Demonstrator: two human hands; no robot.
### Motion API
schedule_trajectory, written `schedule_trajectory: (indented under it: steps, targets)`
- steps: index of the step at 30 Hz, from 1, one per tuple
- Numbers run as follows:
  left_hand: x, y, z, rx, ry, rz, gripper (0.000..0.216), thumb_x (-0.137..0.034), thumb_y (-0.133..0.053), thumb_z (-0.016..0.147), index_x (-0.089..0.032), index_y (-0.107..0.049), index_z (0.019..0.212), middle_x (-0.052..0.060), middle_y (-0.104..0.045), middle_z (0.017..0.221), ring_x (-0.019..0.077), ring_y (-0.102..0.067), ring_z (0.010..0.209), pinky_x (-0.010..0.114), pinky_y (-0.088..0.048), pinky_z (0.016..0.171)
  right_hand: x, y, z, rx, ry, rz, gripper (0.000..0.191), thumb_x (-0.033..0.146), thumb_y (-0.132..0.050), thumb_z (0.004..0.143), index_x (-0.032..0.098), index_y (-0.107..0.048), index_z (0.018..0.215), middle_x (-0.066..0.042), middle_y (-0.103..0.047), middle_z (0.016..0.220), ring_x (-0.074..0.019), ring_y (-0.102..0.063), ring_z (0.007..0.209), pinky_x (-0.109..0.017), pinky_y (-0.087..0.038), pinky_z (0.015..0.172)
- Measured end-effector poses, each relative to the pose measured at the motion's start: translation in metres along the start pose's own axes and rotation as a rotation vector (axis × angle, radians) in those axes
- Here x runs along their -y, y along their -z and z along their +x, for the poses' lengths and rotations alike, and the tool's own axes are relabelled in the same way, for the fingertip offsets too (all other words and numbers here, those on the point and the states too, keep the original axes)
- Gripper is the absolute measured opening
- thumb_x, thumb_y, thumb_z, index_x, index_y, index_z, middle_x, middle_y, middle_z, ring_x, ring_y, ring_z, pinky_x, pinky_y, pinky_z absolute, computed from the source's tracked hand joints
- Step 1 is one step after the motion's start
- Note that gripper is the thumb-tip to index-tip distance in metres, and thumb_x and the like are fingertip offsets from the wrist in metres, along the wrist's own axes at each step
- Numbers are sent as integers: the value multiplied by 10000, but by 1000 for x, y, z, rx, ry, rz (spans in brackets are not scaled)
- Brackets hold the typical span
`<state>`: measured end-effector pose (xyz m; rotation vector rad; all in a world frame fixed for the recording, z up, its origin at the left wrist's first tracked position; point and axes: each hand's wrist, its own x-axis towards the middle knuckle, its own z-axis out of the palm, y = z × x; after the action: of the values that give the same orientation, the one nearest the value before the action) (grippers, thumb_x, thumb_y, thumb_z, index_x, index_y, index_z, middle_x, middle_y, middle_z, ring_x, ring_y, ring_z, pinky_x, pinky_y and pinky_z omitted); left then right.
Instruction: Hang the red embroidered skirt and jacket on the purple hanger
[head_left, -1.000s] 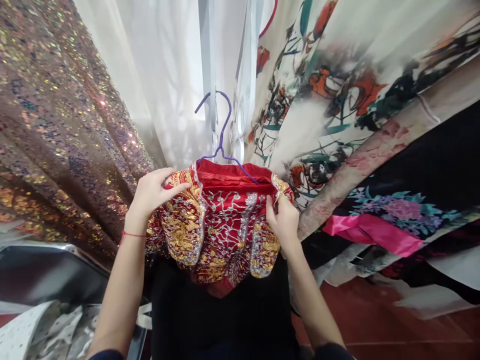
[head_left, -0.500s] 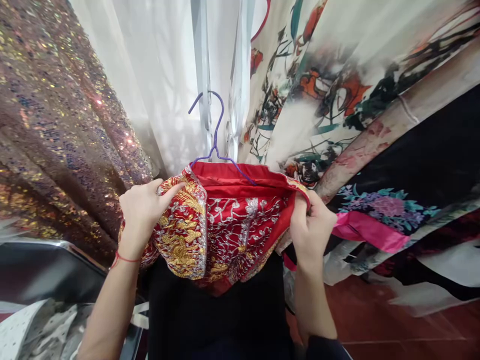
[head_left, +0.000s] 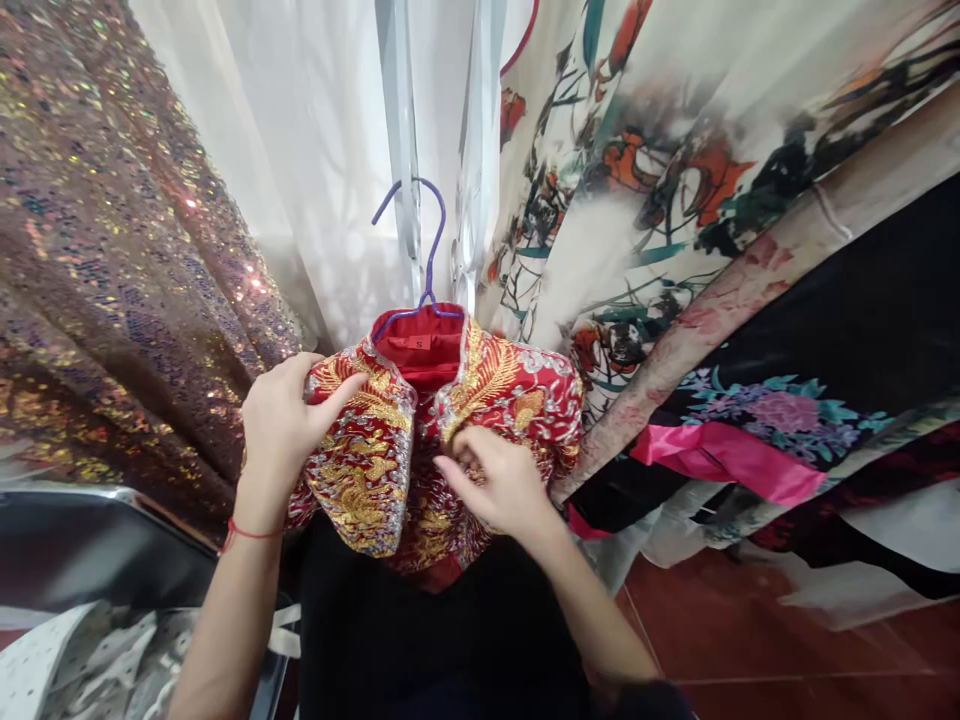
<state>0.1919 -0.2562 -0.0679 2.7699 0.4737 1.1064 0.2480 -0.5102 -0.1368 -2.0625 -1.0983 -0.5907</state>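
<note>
A red jacket [head_left: 360,470] with gold and silver embroidery and a stand collar hangs on a purple wire hanger [head_left: 431,255] in front of me. A small red size label shows inside its neck. My left hand [head_left: 289,410] is closed on the shoulder at the left, thumb on the outside and fingers hidden behind the cloth. At the front edge of the panel on the right, my right hand [head_left: 499,475] has its fingers curled against the embroidery, with the thumb beside the opening. The lower part of the jacket meets my black clothing.
Sequined fabric [head_left: 112,230] hangs at the left, white cloth [head_left: 300,130] behind the hanger. Floral printed garments [head_left: 637,170] and a black one with a pink ribbon [head_left: 735,460] hang at the right. A dark chair back [head_left: 90,545] stands at lower left, red floor tiles [head_left: 720,640] at lower right.
My right hand has left the jacket's far right side and come inward to its front edge. The right panel, held wide before, now lies over the front. My left hand stays on the shoulder.
</note>
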Motion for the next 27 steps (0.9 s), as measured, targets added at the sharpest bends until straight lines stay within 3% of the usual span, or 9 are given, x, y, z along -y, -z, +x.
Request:
schedule_trajectory:
  steps: [3, 4, 6, 8, 11, 16, 19, 24, 27]
  targets:
    - [1, -21, -24, -256, -96, -167, 435, -491, -637, 880, -194, -566, 1189, 154, -659, 1243, 302, -611, 1188, 440, -455, 1001, -47, 49, -11, -367, -33, 0, 114, 260, -549, 959, 206, -600, 874, -29, -646, 811, -159, -606, 757, -285, -480, 713]
    - [-3, -31, -38, -365, -100, -213, 379, -426, -648, 878, -206, -559, 1173, 155, -651, 1254, 299, -604, 1208, 460, -461, 1012, -63, 59, -15, -514, -89, -76, 99, 286, -571, 946, 202, -604, 903, -48, -645, 857, -182, -603, 809, -310, -482, 740]
    - [-17, -55, -69, -462, -211, -335, 179, -319, -655, 865, -253, -569, 1008, 77, -697, 971, 255, -677, 964, 444, -515, 900, -93, 68, -20, -572, -192, -115, 241, 361, -596, 928, 180, -604, 1087, -112, -655, 1062, -231, -616, 966, -366, -499, 831]
    - [-38, -83, -101, -256, -229, -526, 164, -299, -667, 863, -254, -581, 995, 70, -697, 913, 241, -686, 888, 423, -546, 838, -111, 63, -25, -435, -253, -56, 389, 406, -570, 942, 166, -556, 1247, -149, -645, 1206, -255, -626, 1072, -400, -502, 914]
    - [-68, -126, -135, 121, 54, -749, 570, -490, -784, 762, -191, -573, 1199, 155, -699, 1139, 291, -686, 1027, 444, -565, 894, -117, 45, -36, -308, -323, 10, 396, 437, -496, 981, 179, -544, 1278, -129, -682, 1186, -247, -661, 1043, -387, -511, 915]
    - [-74, -175, -157, 581, 175, -1101, 392, -525, -643, 889, -160, -724, 1009, 105, -767, 1073, 268, -713, 1009, 413, -548, 976, -110, 38, -62, -367, -466, -31, 335, 500, -531, 968, 181, -612, 1028, -31, -672, 835, -171, -618, 703, -284, -489, 678]
    - [-59, -183, -158, 636, 200, -1135, 402, -521, -598, 920, -152, -744, 986, 95, -774, 1076, 263, -715, 1013, 396, -555, 967, -104, 54, -68, -464, -433, -170, 352, 488, -528, 977, 183, -612, 823, 2, -604, 674, -133, -534, 580, -258, -435, 595]
    - [-46, -177, -152, 621, 259, -1239, 428, -525, -614, 904, -167, -734, 1106, 90, -755, 1165, 263, -675, 1146, 411, -503, 1074, -65, 88, -67, -799, -309, -505, 289, 417, -703, 896, 161, -677, 764, -19, -612, 622, -128, -497, 514, -276, -387, 541]
    - [-43, -181, -151, 562, 339, -1296, 445, -540, -657, 861, -167, -732, 1092, 91, -760, 1138, 258, -680, 1136, 403, -507, 1067, -42, 96, -75, -793, -305, -527, 235, 357, -752, 867, 160, -690, 754, -12, -612, 606, -118, -491, 499, -266, -378, 526]
